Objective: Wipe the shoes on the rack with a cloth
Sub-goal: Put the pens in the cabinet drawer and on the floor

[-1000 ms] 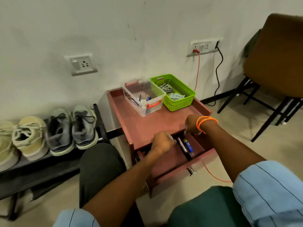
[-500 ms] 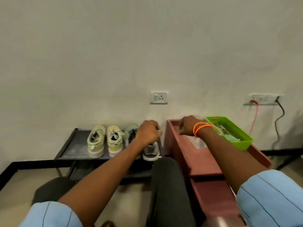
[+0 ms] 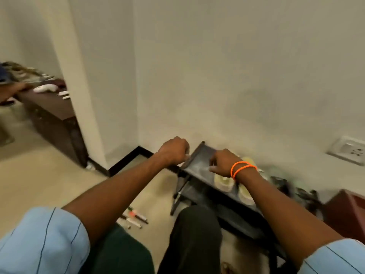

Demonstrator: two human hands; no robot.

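A black shoe rack (image 3: pixel 197 161) stands against the wall. On its top shelf sits a pair of cream shoes (image 3: pixel 223 181), and blurred grey shoes (image 3: pixel 280 180) lie further right. My left hand (image 3: pixel 173 153) hovers as a fist just past the rack's left end. My right hand (image 3: pixel 223 163), with orange bands on the wrist, has its fingers curled over the bare left part of the shelf, beside the cream shoes. I see nothing held in either hand, and no cloth is in view.
Several pens and markers (image 3: pixel 136 216) lie on the floor left of the rack. A dark cabinet (image 3: pixel 57 119) stands beyond the wall corner on the left. A red side table (image 3: pixel 347 212) adjoins the rack on the right, below a wall socket (image 3: pixel 349 150).
My hands left the red table's drawer and swung left to the rack's left end. The view turned left with them, so the table and its baskets slid out of sight.
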